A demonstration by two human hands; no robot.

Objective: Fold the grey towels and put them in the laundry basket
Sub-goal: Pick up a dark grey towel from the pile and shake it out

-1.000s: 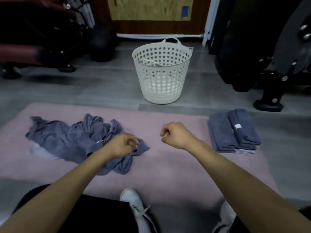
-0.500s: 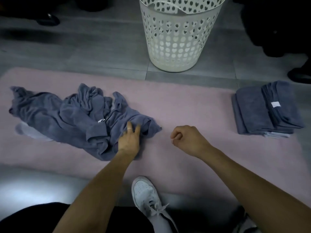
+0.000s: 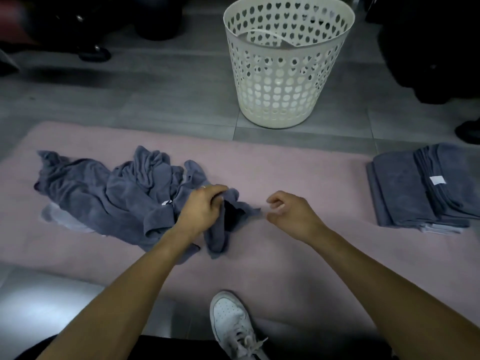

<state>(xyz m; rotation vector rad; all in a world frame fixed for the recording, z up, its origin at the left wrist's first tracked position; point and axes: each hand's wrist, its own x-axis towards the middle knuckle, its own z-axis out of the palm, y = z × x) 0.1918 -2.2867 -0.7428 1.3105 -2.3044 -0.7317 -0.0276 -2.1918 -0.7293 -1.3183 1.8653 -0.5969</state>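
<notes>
Left hand grips the near right edge of the crumpled heap of grey terry towels, fingers curled over a raised fold of cloth; a ring shows on one finger. Gripped cloth hangs from the hand and drapes down onto the pale pink rectangular floor mat. The rest of the heap lies spread across the left part of the mat, with a small white label visible near its middle and a patch of white cloth showing under its near left edge.

Right hand hovers just beside the towel's free corner, not touching it. Its fingers are loosely curled and hold nothing.

A stack of folded grey towels sits at the right end of the mat, well apart from the heap, with a white tag on the topmost towel.

The white plastic laundry basket with heart-shaped perforations stands upright on the grey tiled floor beyond the mat's far edge. Its interior contents cannot be determined.

A white lace-up sneaker rests at the mat's near edge, between the two forearms.
</notes>
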